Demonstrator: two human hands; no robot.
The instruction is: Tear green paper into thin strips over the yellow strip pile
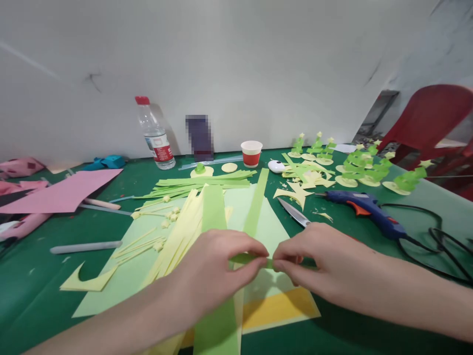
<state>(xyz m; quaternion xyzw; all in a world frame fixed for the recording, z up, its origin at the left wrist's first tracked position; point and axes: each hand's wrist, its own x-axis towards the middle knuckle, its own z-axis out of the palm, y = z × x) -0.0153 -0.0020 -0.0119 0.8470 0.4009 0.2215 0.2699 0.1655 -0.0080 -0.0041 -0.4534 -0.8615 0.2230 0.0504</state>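
Both hands meet over the pale green paper sheets [271, 222]. My left hand [231, 264] pinches one part of a narrow green paper strip [244, 257] between thumb and fingers. Close beside it, my right hand [310, 261] pinches the same strip, its fingertips nearly touching the left ones. Wide green strips [214, 207] and a bundle of pale yellow strips [177, 231] lie beneath and left of the hands. Partly behind my right hand are scissors [293, 212], their blades showing and handles mostly hidden. Small folded paper stars [173, 215] rest on the sheets.
A blue glue gun [365, 207] with a black cable lies at right, before several green spiral paper trees [365, 165]. Toward the wall stand a water bottle [157, 135] and a paper cup [251, 154]. Pink paper [66, 190] and a glue stick [86, 246] lie left.
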